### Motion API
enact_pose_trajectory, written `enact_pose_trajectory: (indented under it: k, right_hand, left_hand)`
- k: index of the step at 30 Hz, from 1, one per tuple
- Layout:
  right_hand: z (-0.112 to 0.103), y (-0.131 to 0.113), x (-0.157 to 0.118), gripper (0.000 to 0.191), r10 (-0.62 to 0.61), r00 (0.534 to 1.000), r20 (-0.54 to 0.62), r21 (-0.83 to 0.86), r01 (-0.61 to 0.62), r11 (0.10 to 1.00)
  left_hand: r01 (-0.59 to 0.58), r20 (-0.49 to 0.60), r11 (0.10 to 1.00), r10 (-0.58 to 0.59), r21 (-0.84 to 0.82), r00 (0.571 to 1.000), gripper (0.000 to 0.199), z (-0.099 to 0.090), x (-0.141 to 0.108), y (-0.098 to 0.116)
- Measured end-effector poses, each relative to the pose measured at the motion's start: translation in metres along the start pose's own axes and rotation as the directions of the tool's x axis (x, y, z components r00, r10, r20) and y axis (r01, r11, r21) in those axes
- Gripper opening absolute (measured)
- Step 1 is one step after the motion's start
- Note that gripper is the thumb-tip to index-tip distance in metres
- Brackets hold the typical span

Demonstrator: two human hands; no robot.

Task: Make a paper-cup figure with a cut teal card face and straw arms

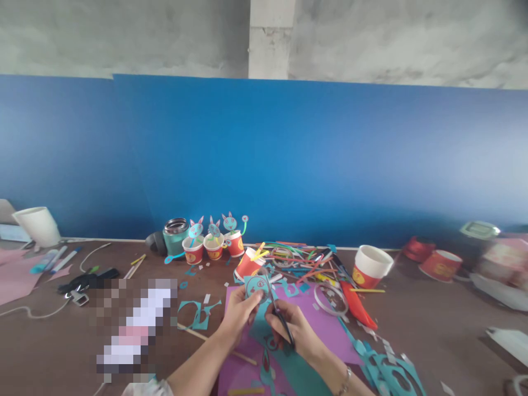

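Hands (240,309) at teal, face-drawn paper (254,285)

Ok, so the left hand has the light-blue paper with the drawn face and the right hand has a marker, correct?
Not a marker: the head view shows the right hand holding scissors. The left hand does have the light-blue paper with the drawn face.

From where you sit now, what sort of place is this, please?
Probably a craft workspace: scissors in the right hand, purple paper on the table, and paper cups with blue animal faces.
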State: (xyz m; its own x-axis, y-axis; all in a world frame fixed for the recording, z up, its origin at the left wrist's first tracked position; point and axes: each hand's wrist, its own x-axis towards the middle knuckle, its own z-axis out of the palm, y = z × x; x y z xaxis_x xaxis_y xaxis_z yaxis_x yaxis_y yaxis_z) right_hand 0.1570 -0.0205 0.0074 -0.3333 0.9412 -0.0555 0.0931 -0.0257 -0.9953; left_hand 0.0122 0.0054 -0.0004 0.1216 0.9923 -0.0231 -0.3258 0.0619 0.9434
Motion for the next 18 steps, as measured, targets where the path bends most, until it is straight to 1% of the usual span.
enact_pose_trajectory:
  k: [11, 18]
  right_hand:
    - [0.0002, 0.0002, 0.0006, 0.027, -0.015, 1.0, -0.016, -0.03, 0.015, 0.999]
    - [0.0011, 0.0017, 0.0019, 0.028, -0.022, 0.999, -0.033, -0.054, 0.02, 0.998]
  left_hand:
    - [0.009, 0.008, 1.0, -0.009, 0.003, 1.0, 0.04, -0.0002, 0.0, 0.0002]
    - [0.007, 0.028, 1.0, -0.006, -0.021, 1.0, 0.041, -0.0005, 0.0009, -0.0003]
